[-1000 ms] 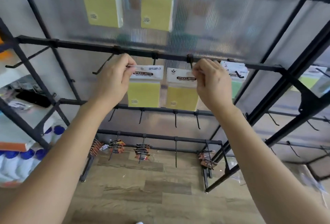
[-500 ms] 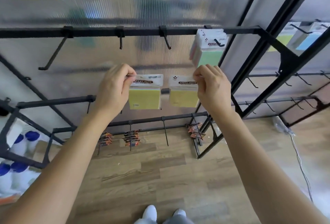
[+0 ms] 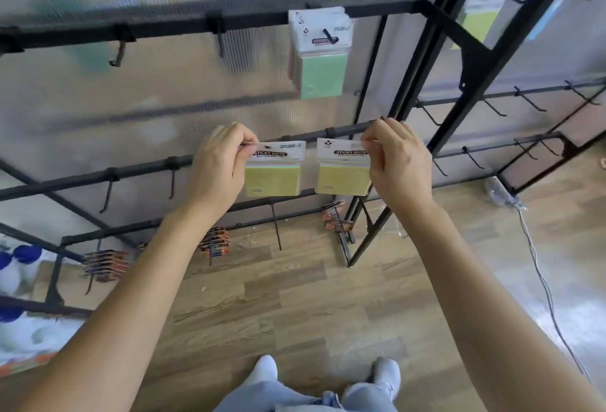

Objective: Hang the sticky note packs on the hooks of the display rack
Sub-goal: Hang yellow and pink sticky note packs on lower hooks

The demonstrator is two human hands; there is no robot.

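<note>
Both arms are stretched forward and up toward the rack [image 3: 164,27]. A yellow left pack [image 3: 273,178] is pinched by its header corner in the curled fingers of the left hand [image 3: 218,162]. A right pack [image 3: 342,175] is pinched likewise in the right hand [image 3: 398,162]. The 2 packs are held side by side, apart, before a lower bar [image 3: 144,168] and below a green pack [image 3: 323,75] hung on a hook [image 3: 329,36].

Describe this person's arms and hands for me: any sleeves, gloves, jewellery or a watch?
The left hand and right hand are bare: no gloves, and no rings, watch or bracelets show. Both forearms are uncovered to the frame edge, with no sleeves in view. Lower down are light blue jeans and pale grey shoes.
</note>
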